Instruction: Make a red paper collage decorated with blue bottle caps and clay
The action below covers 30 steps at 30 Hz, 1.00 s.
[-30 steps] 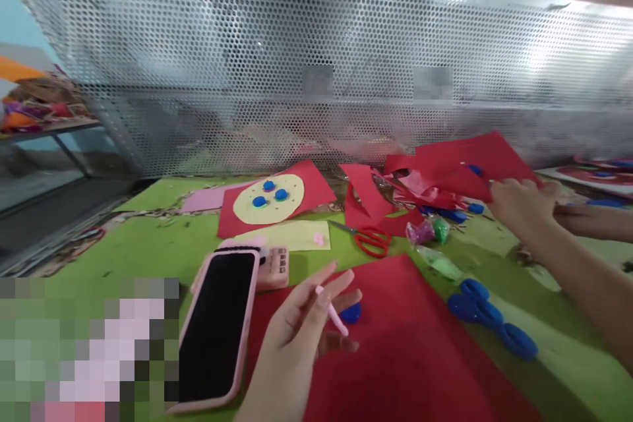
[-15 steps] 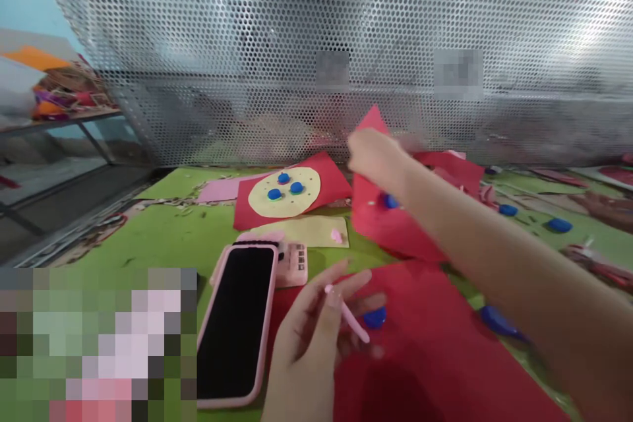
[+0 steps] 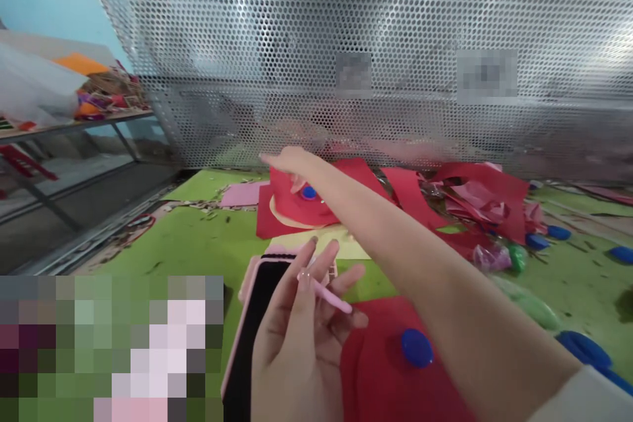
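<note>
My left hand (image 3: 301, 330) pinches a thin pink stick (image 3: 333, 297) between thumb and fingertip; its other fingers are spread. What the stick is made of I cannot tell. Farther off, my right hand (image 3: 291, 161) is over a red sheet (image 3: 321, 214) with a blue round piece (image 3: 309, 192). One finger points left, and others reach down to the sheet, partly hidden. This sheet covers most of a cream disc (image 3: 281, 216). Below my right forearm lies another red sheet (image 3: 380, 343) bearing a blue disc (image 3: 417, 347).
A phone in a pink case (image 3: 252, 323) lies by my left hand. Red scraps (image 3: 475, 201), blue caps or discs (image 3: 558, 233) and clear plastic (image 3: 531, 303) are on the right of the green table cover (image 3: 188, 237). A perforated metal panel (image 3: 297, 33) rises behind.
My right hand has moved left with the red sheet and lowered it over the cream disc. The left hand keeps the pink stick. The view has shifted slightly.
</note>
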Tool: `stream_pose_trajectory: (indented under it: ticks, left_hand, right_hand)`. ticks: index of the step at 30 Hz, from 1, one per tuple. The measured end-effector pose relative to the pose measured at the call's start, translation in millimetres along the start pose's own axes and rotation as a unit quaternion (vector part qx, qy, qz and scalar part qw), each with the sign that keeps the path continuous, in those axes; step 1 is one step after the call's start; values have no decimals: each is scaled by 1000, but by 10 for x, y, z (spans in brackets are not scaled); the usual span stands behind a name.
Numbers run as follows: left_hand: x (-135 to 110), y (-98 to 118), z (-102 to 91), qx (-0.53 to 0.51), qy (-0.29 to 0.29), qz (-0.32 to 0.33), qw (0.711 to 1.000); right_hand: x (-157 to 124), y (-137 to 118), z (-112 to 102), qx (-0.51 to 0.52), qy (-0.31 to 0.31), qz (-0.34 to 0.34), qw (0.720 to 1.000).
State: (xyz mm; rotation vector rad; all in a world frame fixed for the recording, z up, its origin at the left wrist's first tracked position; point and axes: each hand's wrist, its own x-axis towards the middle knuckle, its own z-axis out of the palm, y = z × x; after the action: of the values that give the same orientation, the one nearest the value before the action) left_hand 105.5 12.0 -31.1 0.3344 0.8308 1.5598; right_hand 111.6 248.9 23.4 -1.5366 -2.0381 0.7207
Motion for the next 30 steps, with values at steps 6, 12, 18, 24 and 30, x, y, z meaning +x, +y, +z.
stream_pose_trajectory:
  ticks: [6, 12, 18, 24, 30]
  left_hand:
    - [-17, -27, 26, 11, 12, -12, 1000]
    - [-169, -153, -24, 154, -34, 46, 986]
    - [-263, -420, -151, 194, -123, 12, 973]
    - [-250, -467, -153, 146, -197, -24, 969]
    - [-291, -476, -165, 198, -179, -53, 962]
  right_hand:
    - [-559, 420, -463, 63, -48, 20, 997]
    - [-2244, 963, -629, 228, -209, 8, 951]
    - [-3068, 1180, -313, 506, -293, 38, 810]
    - [-3047, 1210, -298, 515, -246, 56, 819]
    - [-3088, 1211, -238, 549, -241, 57, 798]
